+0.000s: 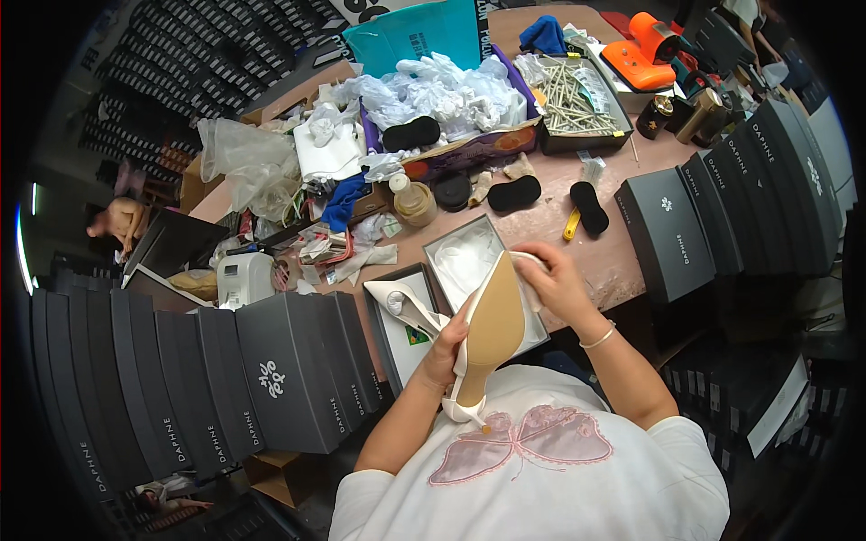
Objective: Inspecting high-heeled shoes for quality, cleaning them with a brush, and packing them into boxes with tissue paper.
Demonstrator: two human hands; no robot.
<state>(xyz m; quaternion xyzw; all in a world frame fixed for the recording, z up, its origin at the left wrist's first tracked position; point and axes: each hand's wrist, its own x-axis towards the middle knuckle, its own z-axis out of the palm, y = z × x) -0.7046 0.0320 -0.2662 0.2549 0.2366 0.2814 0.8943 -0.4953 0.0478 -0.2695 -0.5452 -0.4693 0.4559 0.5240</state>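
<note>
My left hand (444,356) is closed around the side of a white pointed high-heeled shoe (496,320). The shoe is turned with its tan sole up and its toe away from me, its thin heel near my shirt. Beside the toe, my right hand (557,281) pinches a thin white piece, maybe cloth, against the shoe's edge. A second white shoe (393,290) lies on its side in an open shoebox part (382,341) left of my left hand. Behind the held shoe is another open box part (436,242) with white paper (465,257) in it.
Dark grey shoeboxes stand in rows at the left (289,370) and right (667,234). Farther back are a carton of crumpled white paper (442,95), a box of sticks (577,104), a jar (413,203), black oval pads (514,194) and an orange device (639,59).
</note>
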